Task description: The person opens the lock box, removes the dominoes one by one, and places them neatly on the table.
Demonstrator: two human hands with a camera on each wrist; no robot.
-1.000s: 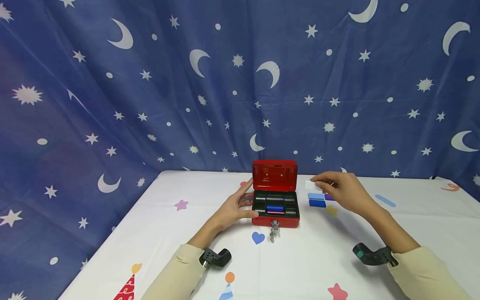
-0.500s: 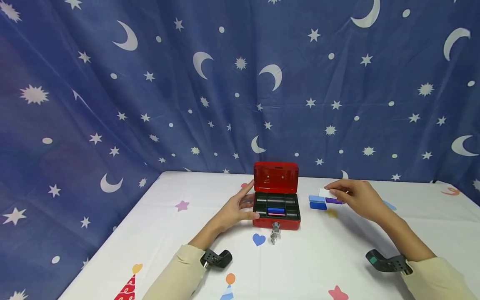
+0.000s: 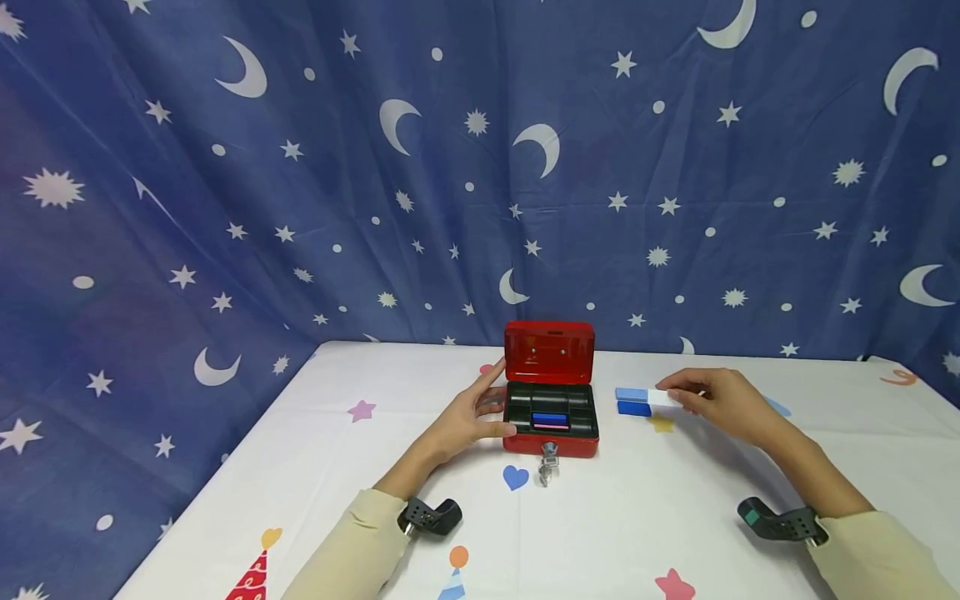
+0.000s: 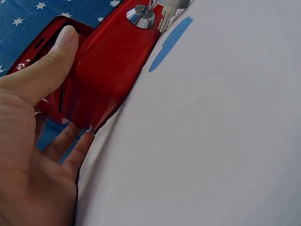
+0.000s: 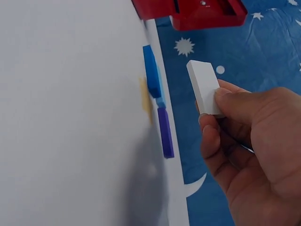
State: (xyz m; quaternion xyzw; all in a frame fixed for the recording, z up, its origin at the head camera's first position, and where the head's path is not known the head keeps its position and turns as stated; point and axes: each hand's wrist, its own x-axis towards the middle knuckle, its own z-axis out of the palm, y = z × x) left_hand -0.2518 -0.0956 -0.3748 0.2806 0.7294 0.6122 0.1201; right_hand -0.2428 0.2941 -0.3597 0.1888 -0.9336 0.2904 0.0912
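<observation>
Right hand [image 3: 716, 406] pinches a white block [image 5: 205, 87] — just below it lies a purple block [image 5: 165, 134], left of that blue blocks [image 5: 151, 73] — farther left, a red box [image 3: 575, 447], touched by the left hand [image 3: 463, 425], fingers extended

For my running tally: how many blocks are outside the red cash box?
4: a white block held in the right hand, plus a light blue block, a dark blue block and a purple block on the tablecloth. More could be hidden behind the red cash box.
</observation>
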